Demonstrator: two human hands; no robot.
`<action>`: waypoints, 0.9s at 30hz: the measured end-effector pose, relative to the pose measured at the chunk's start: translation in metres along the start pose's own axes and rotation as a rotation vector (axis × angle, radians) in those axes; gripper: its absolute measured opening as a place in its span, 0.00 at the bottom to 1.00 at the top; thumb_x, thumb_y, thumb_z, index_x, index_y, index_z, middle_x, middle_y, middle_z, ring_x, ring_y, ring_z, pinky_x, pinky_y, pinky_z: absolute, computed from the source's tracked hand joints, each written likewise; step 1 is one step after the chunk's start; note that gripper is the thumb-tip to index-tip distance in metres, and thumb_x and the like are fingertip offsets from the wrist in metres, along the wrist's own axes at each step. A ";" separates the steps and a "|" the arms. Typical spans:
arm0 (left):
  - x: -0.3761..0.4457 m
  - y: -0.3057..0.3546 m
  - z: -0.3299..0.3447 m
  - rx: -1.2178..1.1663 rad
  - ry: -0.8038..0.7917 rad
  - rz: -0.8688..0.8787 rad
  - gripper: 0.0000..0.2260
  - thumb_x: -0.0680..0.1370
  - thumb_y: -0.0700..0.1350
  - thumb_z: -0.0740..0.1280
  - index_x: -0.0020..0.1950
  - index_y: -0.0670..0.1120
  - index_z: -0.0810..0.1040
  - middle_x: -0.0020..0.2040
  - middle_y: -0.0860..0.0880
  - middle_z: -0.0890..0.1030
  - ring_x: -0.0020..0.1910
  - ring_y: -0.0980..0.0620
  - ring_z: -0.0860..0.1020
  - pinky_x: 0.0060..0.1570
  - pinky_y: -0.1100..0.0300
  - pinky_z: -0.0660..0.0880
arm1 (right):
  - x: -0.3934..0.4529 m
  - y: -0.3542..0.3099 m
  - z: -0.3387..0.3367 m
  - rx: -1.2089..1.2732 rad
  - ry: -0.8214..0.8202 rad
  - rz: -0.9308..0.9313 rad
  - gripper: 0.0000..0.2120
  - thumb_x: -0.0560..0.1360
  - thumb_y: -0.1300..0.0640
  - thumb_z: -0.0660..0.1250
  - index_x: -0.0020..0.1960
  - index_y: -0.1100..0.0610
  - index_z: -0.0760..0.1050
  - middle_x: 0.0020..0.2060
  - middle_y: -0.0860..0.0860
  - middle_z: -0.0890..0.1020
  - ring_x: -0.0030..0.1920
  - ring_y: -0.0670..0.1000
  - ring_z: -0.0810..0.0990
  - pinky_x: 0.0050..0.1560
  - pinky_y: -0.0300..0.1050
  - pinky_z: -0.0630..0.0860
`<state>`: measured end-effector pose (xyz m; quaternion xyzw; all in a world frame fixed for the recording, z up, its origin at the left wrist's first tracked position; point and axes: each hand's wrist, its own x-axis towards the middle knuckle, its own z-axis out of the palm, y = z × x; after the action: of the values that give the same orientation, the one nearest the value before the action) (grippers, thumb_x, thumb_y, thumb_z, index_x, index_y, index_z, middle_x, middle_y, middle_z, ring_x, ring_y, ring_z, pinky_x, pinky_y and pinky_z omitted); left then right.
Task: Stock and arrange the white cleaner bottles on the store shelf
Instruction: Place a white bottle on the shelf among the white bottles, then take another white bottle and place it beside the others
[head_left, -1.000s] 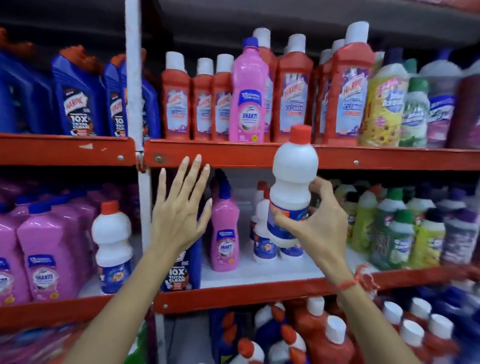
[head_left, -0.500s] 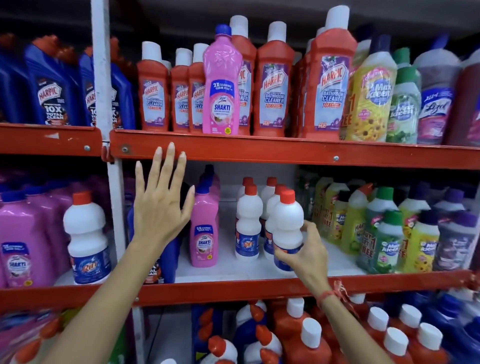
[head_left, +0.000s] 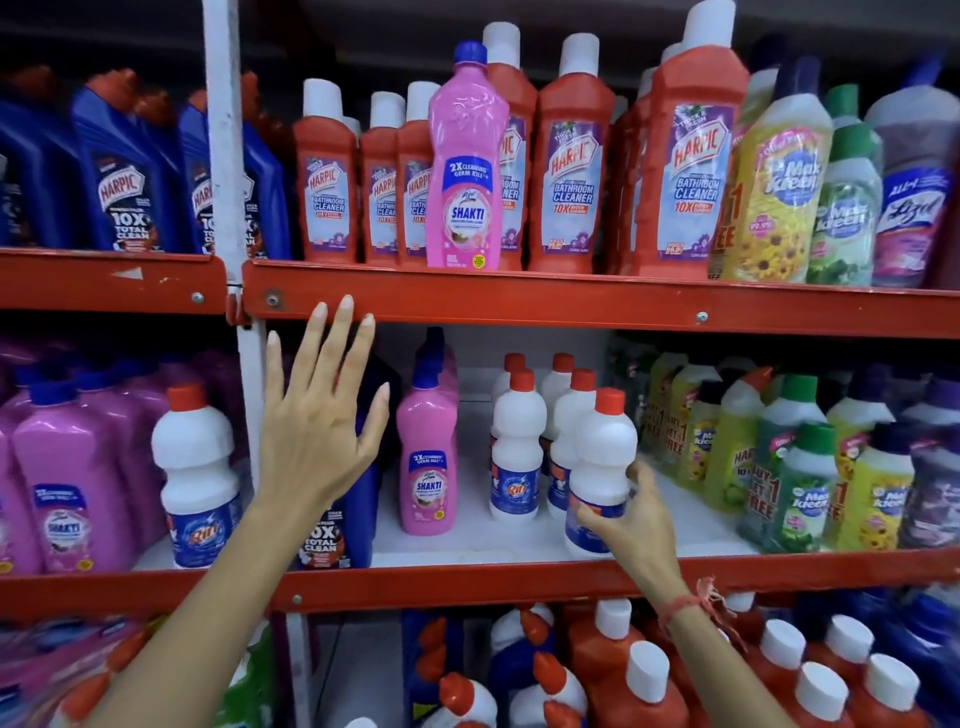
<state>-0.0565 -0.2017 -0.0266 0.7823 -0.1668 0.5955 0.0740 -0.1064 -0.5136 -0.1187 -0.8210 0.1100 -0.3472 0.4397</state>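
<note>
A white cleaner bottle (head_left: 601, 457) with a red cap and blue label stands on the middle shelf (head_left: 519, 540), at the front right of a cluster of several like white bottles (head_left: 518, 447). My right hand (head_left: 631, 519) wraps its lower half, thumb on the label. My left hand (head_left: 319, 415) is raised flat with fingers spread, its fingertips at the red edge of the upper shelf (head_left: 519, 299), holding nothing. One more white bottle (head_left: 196, 475) stands alone in the left bay among pink bottles.
A pink Shakti bottle (head_left: 427, 457) stands left of the white cluster, with a blue Harpic bottle (head_left: 337, 530) behind my left wrist. Green and yellow bottles (head_left: 800, 483) crowd the right. Red Harpic bottles (head_left: 571, 156) fill the upper shelf; a white upright post (head_left: 223, 130) splits the bays.
My right hand carried the white bottle from in front of the upper shelf edge down onto the middle shelf beside the other white bottles. My left hand stayed raised and spread.
</note>
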 end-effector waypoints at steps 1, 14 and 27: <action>-0.003 -0.007 -0.003 0.005 0.010 -0.002 0.27 0.82 0.52 0.56 0.80 0.45 0.59 0.81 0.45 0.59 0.81 0.46 0.56 0.78 0.38 0.53 | -0.007 -0.005 0.002 -0.025 0.090 -0.001 0.36 0.64 0.58 0.79 0.68 0.58 0.66 0.62 0.56 0.74 0.61 0.57 0.74 0.56 0.52 0.74; -0.005 -0.131 -0.044 0.028 0.009 -0.017 0.27 0.82 0.53 0.54 0.80 0.44 0.59 0.81 0.44 0.59 0.81 0.45 0.56 0.78 0.38 0.50 | -0.116 -0.132 0.122 0.150 0.206 -0.375 0.08 0.73 0.52 0.63 0.48 0.54 0.77 0.41 0.48 0.80 0.42 0.50 0.79 0.45 0.43 0.77; -0.006 -0.200 -0.041 -0.025 -0.111 -0.004 0.28 0.82 0.55 0.52 0.80 0.46 0.57 0.82 0.46 0.57 0.81 0.47 0.54 0.78 0.39 0.49 | -0.167 -0.237 0.293 -0.121 -0.189 -0.107 0.30 0.74 0.45 0.68 0.70 0.58 0.65 0.63 0.53 0.75 0.60 0.55 0.79 0.55 0.47 0.76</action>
<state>-0.0250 -0.0009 -0.0047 0.8135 -0.1765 0.5489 0.0754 -0.0631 -0.1037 -0.1170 -0.8799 0.0447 -0.2839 0.3785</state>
